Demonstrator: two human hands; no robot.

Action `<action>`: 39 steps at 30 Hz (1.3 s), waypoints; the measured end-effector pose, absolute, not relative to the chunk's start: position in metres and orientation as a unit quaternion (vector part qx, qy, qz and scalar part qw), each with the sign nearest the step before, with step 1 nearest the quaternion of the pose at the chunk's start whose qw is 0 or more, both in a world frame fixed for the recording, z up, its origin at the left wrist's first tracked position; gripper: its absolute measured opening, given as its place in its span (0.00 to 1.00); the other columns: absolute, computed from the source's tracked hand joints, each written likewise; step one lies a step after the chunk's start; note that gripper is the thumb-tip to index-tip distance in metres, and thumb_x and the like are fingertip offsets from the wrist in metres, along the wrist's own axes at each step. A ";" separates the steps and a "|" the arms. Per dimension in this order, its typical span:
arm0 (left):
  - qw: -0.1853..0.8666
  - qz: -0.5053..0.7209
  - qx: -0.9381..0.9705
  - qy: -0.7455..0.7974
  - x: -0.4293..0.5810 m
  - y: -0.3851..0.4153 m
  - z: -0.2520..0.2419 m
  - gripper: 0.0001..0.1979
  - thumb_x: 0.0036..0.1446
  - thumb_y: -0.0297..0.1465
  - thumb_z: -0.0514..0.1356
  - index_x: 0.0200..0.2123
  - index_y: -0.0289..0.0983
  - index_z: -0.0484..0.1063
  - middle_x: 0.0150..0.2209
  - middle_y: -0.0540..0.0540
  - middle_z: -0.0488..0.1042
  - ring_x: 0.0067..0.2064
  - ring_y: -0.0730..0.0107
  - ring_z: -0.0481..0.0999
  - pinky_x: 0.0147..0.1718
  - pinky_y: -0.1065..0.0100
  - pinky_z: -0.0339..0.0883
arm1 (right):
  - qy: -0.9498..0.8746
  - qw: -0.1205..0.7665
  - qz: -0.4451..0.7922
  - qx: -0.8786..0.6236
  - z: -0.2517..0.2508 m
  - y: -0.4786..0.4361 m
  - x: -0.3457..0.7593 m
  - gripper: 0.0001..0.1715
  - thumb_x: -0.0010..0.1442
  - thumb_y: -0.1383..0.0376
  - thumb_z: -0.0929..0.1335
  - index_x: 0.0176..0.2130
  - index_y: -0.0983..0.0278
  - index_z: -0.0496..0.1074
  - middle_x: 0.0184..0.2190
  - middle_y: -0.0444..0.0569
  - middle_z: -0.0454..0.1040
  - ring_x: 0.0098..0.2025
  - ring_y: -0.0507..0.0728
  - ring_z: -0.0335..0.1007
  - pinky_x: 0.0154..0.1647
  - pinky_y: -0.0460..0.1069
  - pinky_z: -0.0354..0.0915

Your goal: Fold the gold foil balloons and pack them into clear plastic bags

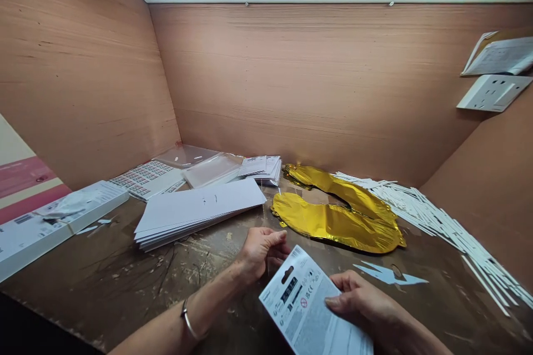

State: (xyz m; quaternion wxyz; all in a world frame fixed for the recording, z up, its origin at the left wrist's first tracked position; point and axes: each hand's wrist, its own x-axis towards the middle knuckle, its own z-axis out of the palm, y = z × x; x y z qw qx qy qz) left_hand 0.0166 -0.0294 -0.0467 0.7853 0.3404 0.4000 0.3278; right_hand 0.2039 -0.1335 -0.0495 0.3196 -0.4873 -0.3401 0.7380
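Note:
My right hand grips a flat white printed packet by its right edge, thumb on top. The packet has a hang hole near its upper end, a barcode and small printed symbols, and it lies tilted toward me. Just beyond its upper left corner is my left hand, with the thumb and fingers drawn together. Whatever it may hold is too small to make out. Behind both hands lie gold foil balloons, flat and curved in a stack.
A stack of white cards lies left of centre, with clear plastic sleeves and a sticker sheet behind it. A long white box stands far left. White paper strips pile along the right; pale blue scraps lie nearer.

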 end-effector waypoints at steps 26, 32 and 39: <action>0.587 0.346 0.687 0.253 0.007 -0.053 0.010 0.06 0.44 0.28 0.61 0.27 0.31 0.76 0.24 0.47 0.75 0.27 0.72 0.70 0.27 0.74 0.62 | -0.500 0.576 0.281 -0.582 -0.011 -0.137 0.194 0.14 0.44 0.59 0.70 0.34 0.62 0.73 0.32 0.47 0.75 0.35 0.56 0.69 0.34 0.46 0.66; 0.563 0.345 0.705 0.260 0.001 -0.068 0.006 0.06 0.45 0.28 0.61 0.27 0.31 0.76 0.24 0.47 0.75 0.27 0.71 0.71 0.27 0.75 0.63 | -0.594 0.531 0.183 -0.576 -0.020 -0.149 0.197 0.07 0.50 0.63 0.67 0.31 0.60 0.74 0.24 0.42 0.73 0.27 0.52 0.68 0.28 0.42 0.63; 0.542 0.338 0.734 0.230 -0.002 -0.067 -0.035 0.09 0.51 0.31 0.58 0.32 0.34 0.76 0.29 0.49 0.75 0.33 0.66 0.72 0.34 0.71 0.64 | -0.617 0.501 0.211 -0.569 -0.046 -0.145 0.195 0.08 0.51 0.62 0.66 0.32 0.61 0.74 0.26 0.42 0.73 0.29 0.53 0.67 0.31 0.43 0.63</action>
